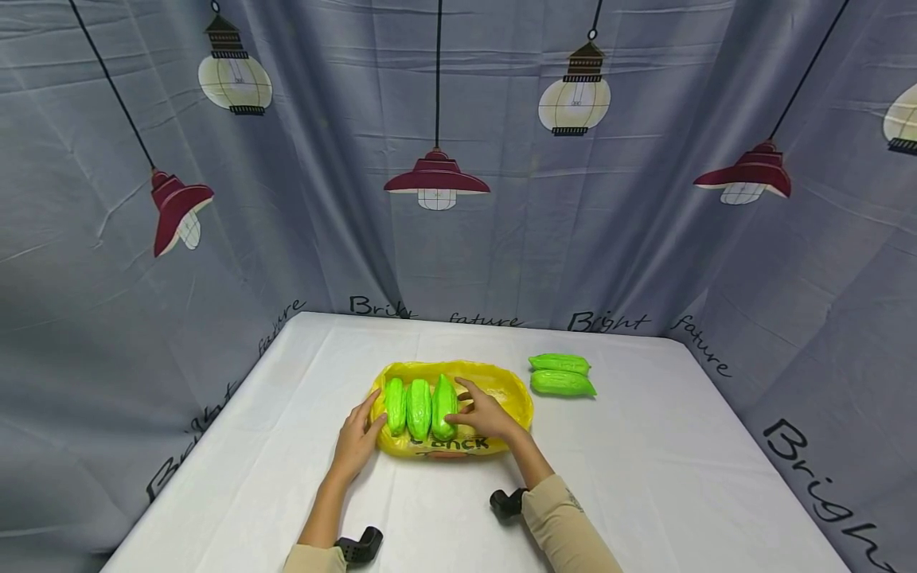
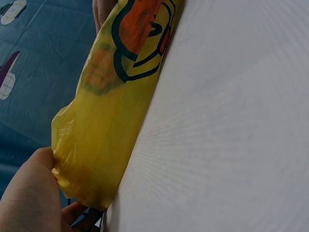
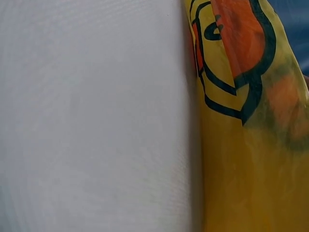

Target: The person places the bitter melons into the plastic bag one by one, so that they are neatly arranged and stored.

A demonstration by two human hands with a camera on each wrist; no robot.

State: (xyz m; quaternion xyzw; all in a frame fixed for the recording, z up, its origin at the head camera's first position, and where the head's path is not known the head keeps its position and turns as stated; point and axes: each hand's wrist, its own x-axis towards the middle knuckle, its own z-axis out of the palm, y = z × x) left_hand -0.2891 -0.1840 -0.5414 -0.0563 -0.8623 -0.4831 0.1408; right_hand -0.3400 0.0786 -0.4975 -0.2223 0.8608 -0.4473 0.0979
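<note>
Three bright green, ridged gourds lie side by side in the left part of a yellow oval tray covered in printed yellow plastic film (image 1: 517,398): a left gourd (image 1: 395,406), a middle gourd (image 1: 419,407) and a right gourd (image 1: 443,418). My right hand (image 1: 490,414) hovers over the tray, thumb overlapping the right gourd and fingertips beside its right edge, spread apart. My left hand (image 1: 356,438) rests at the tray's left end with thumb and fingers spread along the rim. The left wrist view shows this hand (image 2: 31,188) touching the film (image 2: 104,145); the gourds are hidden there.
Two more green gourds (image 1: 562,383) lie together on the white-covered table (image 1: 645,469), right of the tray. A grey curtain (image 1: 494,255) printed with lamps and lettering hangs behind and on both sides. Black camera mounts (image 1: 360,546) sit at both wrists.
</note>
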